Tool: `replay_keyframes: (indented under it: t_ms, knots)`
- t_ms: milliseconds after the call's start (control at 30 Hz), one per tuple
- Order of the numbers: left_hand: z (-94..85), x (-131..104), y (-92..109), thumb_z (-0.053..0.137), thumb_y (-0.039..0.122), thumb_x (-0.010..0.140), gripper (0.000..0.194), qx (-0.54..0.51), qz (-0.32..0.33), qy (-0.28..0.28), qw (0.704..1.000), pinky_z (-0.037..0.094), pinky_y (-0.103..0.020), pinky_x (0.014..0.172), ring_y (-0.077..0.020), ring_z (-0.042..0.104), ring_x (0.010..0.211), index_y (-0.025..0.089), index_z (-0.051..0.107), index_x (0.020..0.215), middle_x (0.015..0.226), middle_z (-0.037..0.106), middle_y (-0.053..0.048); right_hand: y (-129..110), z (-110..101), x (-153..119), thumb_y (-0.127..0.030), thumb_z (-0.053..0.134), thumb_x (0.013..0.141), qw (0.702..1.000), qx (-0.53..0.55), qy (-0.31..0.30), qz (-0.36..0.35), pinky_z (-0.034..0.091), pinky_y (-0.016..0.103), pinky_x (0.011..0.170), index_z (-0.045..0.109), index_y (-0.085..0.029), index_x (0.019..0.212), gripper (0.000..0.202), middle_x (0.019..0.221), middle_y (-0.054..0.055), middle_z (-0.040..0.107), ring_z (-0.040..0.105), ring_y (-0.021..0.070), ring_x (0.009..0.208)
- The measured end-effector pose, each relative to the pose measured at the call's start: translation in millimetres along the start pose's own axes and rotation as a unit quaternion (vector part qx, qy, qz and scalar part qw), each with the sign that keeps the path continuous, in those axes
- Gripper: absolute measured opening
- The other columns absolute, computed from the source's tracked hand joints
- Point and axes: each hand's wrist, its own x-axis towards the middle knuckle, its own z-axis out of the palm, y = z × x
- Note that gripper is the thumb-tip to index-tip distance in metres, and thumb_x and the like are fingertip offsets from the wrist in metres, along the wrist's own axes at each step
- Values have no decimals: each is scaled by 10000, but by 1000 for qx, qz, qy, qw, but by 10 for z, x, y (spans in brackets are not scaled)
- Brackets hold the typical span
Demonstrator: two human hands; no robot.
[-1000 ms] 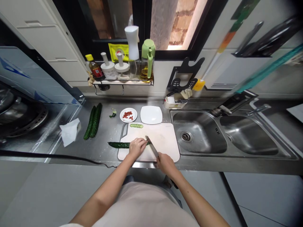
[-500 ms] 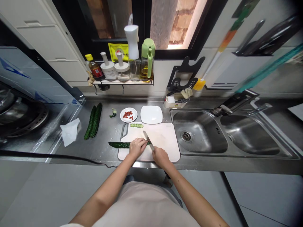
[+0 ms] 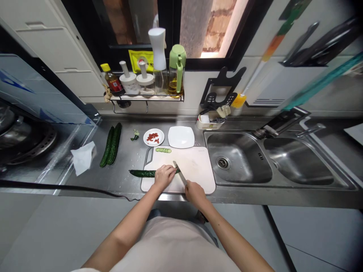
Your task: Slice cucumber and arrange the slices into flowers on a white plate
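A long dark green cucumber [image 3: 141,173] lies across the white cutting board [image 3: 198,162], its left end sticking out past the board's edge. My left hand [image 3: 164,176] is closed over the cucumber near its right end. In my right hand [image 3: 195,192] is the handle of a knife [image 3: 180,173]; the blade points up and to the left, against the cucumber's right end beside my left fingertips. A row of cucumber slices [image 3: 163,150] rests near the board's top left corner.
Behind the board stand a small plate [image 3: 145,140] of red pieces and a white square plate [image 3: 181,137]. Two whole cucumbers [image 3: 114,145] and a white paper towel [image 3: 82,158] lie left. Cucumber scraps [image 3: 135,135] sit nearby. A double sink [image 3: 241,181] is at right.
My right hand has shifted slightly right and down with the knife, whose blade tip moved a little down and right. My left hand stays on the cucumber.
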Motion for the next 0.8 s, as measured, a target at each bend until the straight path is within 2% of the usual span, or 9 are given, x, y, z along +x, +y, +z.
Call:
replay_keyframes:
  t_ms: [300,600,800]
  knots:
    - [2,7,-12,508,327,925,223,-1,2,0,1000,441,-278,737,-154,572,879,274,714,989,977,689,-27,-90,-37,183,-178,349,938,1000,0,11,-11,420,293,750,597,-139,1095,296,1028,154,688,651,231,972]
    - [0,2,-6,507,334,926,220,3,1,0,1000,442,-276,743,-152,573,883,279,709,995,987,687,-20,22,83,131,-202,377,931,1000,0,20,-10,411,280,720,595,-153,1054,255,978,136,695,660,222,928]
    - [17,5,-21,501,332,927,226,-3,4,-5,1000,451,-282,755,-155,574,883,276,708,997,991,686,-27,-3,56,175,-214,394,934,1000,5,11,-10,408,276,727,592,-152,1060,243,997,140,689,655,221,944]
